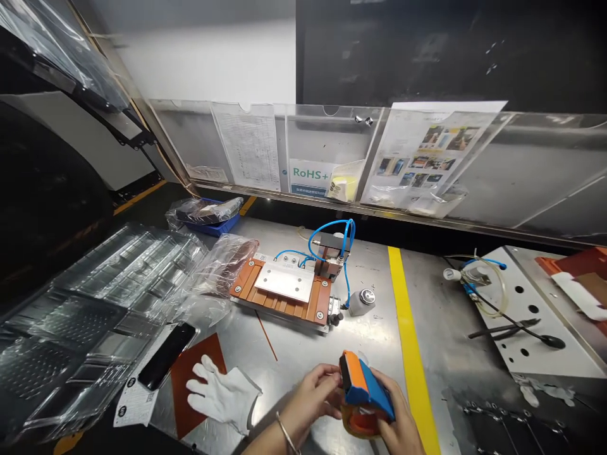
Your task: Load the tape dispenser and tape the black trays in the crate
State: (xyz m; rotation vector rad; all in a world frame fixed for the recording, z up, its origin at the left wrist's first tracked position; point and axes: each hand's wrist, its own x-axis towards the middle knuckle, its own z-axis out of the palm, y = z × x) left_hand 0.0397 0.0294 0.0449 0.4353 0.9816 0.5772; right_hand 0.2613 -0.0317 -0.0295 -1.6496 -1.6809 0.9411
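Note:
A blue and orange tape dispenser (364, 383) with a roll of brown tape sits low in the view, near the table's front edge. My right hand (399, 420) is wrapped round its blue body from the right. My left hand (315, 395) pinches at the dispenser's orange front end, fingers curled. What the left fingertips grip is too small to make out. A thin bracelet circles my left wrist.
A white glove (222, 393) lies on an orange sheet left of my hands, beside a dark phone (165, 355). Behind stands an orange fixture (282, 289) with blue hoses. Clear plastic trays (90, 303) fill the left. A yellow stripe (408, 332) crosses the metal table; tweezers (509, 328) lie at right.

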